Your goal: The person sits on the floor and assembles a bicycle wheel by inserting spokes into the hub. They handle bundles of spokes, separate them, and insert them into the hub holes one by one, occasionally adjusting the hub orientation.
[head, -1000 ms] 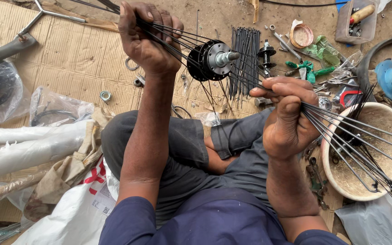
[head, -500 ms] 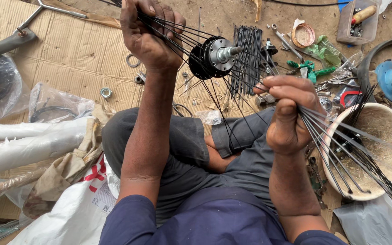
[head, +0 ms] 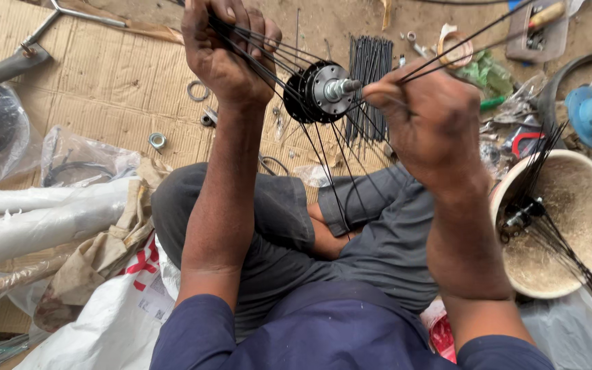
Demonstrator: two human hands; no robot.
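Two hands are raised in the head view, both working on one wheel hub (head: pixel 323 90). The left hand (head: pixel 224 51) is clenched around a bunch of black spokes (head: pixel 275 75) that fan out from the hub. The right hand (head: pixel 429 120) is closed on other spokes of the same hub, which run up and to the right past its knuckles. The hub hangs in the air between the two hands, just beside the right thumb, its axle end pointing right. More spokes drop from the hub towards the person's lap.

The person sits cross-legged on the floor, in grey trousers and dark blue sleeves. Flattened cardboard (head: pixel 104 75) covers the floor ahead; a metal nut (head: pixel 157 141) and a ring (head: pixel 198 90) lie on it. A bundle of loose spokes (head: pixel 371 58) lies beyond the hub. To the right stands a round pale bowl (head: pixel 584 205) holding a second hub with spokes (head: pixel 522 214). White wrapped tubes (head: pixel 42 212) and a white plastic bag (head: pixel 111 322) lie to the left.
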